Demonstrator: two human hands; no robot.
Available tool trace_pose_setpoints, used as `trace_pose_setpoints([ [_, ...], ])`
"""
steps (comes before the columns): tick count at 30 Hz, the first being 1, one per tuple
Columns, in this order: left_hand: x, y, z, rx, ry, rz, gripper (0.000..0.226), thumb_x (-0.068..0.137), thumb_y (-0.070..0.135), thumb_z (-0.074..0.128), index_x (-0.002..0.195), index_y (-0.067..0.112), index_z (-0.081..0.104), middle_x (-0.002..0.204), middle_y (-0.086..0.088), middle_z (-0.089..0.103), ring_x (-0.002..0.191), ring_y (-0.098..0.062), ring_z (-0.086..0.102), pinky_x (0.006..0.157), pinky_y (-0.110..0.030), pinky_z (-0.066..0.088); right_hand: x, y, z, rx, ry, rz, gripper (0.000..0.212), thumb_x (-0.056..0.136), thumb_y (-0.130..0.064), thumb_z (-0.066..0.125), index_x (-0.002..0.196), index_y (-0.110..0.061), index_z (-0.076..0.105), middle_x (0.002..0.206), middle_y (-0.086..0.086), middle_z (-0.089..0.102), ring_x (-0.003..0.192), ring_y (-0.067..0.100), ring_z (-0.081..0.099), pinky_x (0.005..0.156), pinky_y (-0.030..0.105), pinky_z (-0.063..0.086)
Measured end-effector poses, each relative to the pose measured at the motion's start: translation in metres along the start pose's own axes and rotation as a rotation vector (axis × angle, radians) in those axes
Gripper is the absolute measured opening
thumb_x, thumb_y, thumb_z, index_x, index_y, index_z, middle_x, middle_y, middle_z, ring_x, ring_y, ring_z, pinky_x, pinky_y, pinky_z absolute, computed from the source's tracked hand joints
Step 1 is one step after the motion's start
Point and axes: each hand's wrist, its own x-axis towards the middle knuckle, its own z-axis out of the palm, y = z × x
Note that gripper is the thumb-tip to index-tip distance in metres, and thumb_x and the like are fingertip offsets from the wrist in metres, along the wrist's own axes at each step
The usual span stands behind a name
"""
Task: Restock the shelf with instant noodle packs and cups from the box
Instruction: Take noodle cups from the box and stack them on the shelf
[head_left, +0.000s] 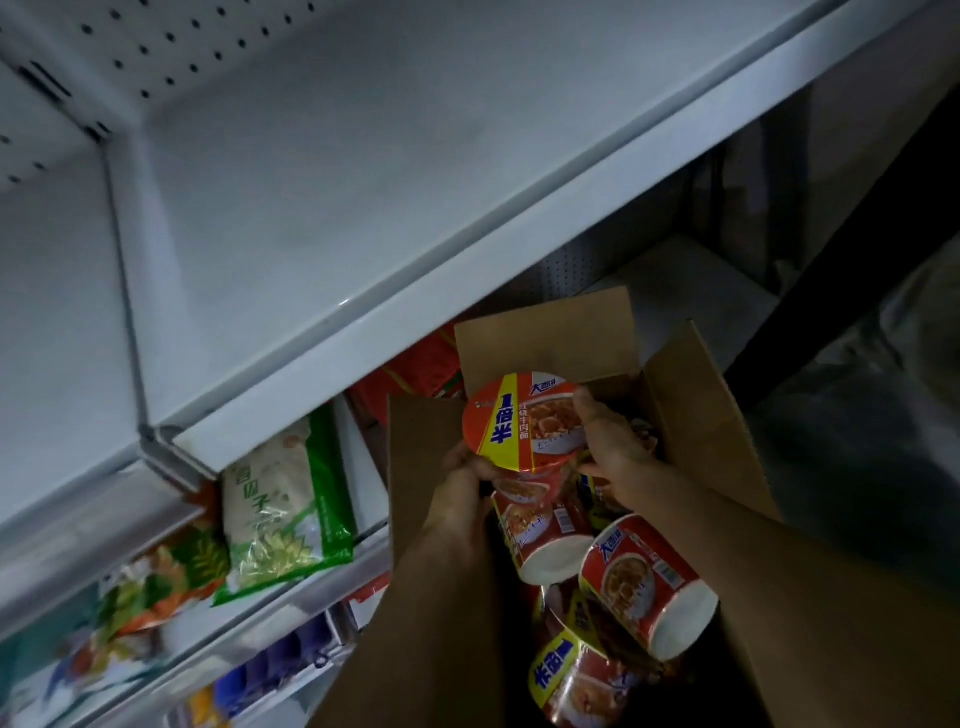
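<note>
Holding 1 noodle cup between both hands, the person has it above the open cardboard box, lid facing the camera, at about 5 o'clock from the centre of the view. The left hand closes its grip on the cup's lower left edge, fingers curled under the lid rim. The right hand grips the cup's right side, thumb against the lid's edge and fingers wrapped behind, so both grips are closed on the same cup.

Below the held cup, toward 6 o'clock, more cups lie on their sides inside the box, red with white bases, heaped against one another. The box flaps stand open, 1 at 12 o'clock of the cup and 1 at 3 o'clock.

A bare white shelf with a perforated back panel fills the upper view from 9 to 1 o'clock. Under its front edge, at 8 o'clock from the cup, a green and white packet lies on a lower shelf, with blurred colourful packets further toward 8 o'clock. Red noodle packs sit just behind the box's far left flap, at 11 o'clock of the cup.
</note>
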Motion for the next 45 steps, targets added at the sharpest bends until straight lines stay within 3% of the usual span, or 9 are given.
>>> trace_pose_setpoints([
  [4,-0.064,-0.005,-0.009,0.054,-0.008,0.145,0.054,0.082,-0.005,0.066,0.128,0.021,0.051,0.118,-0.002,0.067,0.097,-0.012,0.065,0.057,-0.02,0.054,-0.054,-0.003,-0.002,-0.072,0.026,-0.061,0.061,0.096,-0.063,0.032,0.138,-0.02,0.045,0.138,0.013,0.052,0.122,0.031,0.053,0.106,0.048,0.041],
  [8,-0.125,-0.019,-0.032,0.017,-0.017,0.228,0.071,0.072,0.014,0.078,0.136,0.021,0.049,0.125,0.002,0.067,0.12,-0.019,0.06,0.096,-0.036,0.05,-0.125,0.001,0.0,-0.12,-0.003,-0.166,0.061,0.096,-0.064,0.028,0.137,-0.023,0.048,0.13,0.009,0.058,0.113,0.026,0.058,0.086,0.037,0.046],
  [10,-0.159,-0.023,-0.043,-0.023,-0.015,0.254,0.076,0.065,0.025,0.081,0.135,0.023,0.052,0.124,0.002,0.067,0.119,-0.022,0.061,0.103,-0.046,0.047,-0.162,0.005,0.002,-0.15,-0.012,-0.212,0.062,0.096,-0.065,0.028,0.136,-0.024,0.051,0.128,0.008,0.06,0.112,0.025,0.059,0.085,0.035,0.047],
  [16,-0.258,-0.034,-0.073,-0.16,0.009,0.324,0.068,0.07,0.033,0.077,0.133,0.025,0.053,0.125,-0.005,0.067,0.108,-0.024,0.068,0.086,-0.043,0.057,-0.275,0.014,0.017,-0.144,-0.041,-0.393,0.045,0.103,-0.05,0.026,0.121,-0.025,0.06,0.105,-0.003,0.059,0.078,0.001,0.053,0.059,0.017,0.036],
  [19,-0.307,-0.037,-0.086,-0.207,0.039,0.377,0.062,0.076,0.035,0.072,0.134,0.021,0.052,0.12,-0.01,0.069,0.101,-0.026,0.07,0.073,-0.041,0.061,-0.324,0.021,0.027,-0.111,-0.052,-0.448,0.043,0.102,-0.051,0.028,0.114,-0.031,0.064,0.102,-0.005,0.065,0.092,0.011,0.061,0.065,0.022,0.04],
  [24,-0.388,-0.043,-0.116,-0.272,0.023,0.496,0.061,0.073,0.048,0.068,0.125,0.017,0.059,0.103,-0.008,0.075,0.087,-0.02,0.074,0.069,-0.045,0.06,-0.406,0.035,0.045,-0.043,-0.088,-0.625,0.04,0.103,-0.046,0.029,0.117,-0.032,0.064,0.091,-0.016,0.066,0.074,-0.006,0.065,0.061,0.015,0.05],
  [29,-0.456,-0.046,-0.148,-0.334,0.119,0.582,0.064,0.073,0.06,0.063,0.124,0.022,0.06,0.11,-0.006,0.072,0.103,-0.024,0.069,0.086,-0.054,0.056,-0.479,0.046,0.068,-0.007,-0.22,-0.711,0.043,0.101,-0.053,0.027,0.123,-0.041,0.062,0.102,-0.029,0.061,0.092,-0.012,0.054,0.091,0.034,0.041],
  [32,-0.496,-0.05,-0.168,-0.415,0.155,0.602,0.064,0.081,0.065,0.055,0.128,0.021,0.057,0.112,-0.007,0.073,0.103,-0.026,0.071,0.088,-0.058,0.055,-0.52,0.054,0.084,-0.027,-0.318,-0.789,0.047,0.1,-0.055,0.026,0.126,-0.038,0.061,0.118,-0.019,0.066,0.113,0.002,0.058,0.106,0.038,0.038],
  [45,-0.614,-0.069,-0.244,-0.376,0.196,0.713,0.09,0.068,0.088,0.033,0.122,0.023,0.065,0.111,-0.01,0.073,0.104,-0.031,0.069,0.095,-0.052,0.049,-0.626,0.07,0.149,-0.163,-0.582,-1.034,0.043,0.102,-0.051,0.027,0.114,-0.045,0.068,0.12,-0.002,0.063,0.11,0.012,0.06,0.088,0.028,0.05],
])
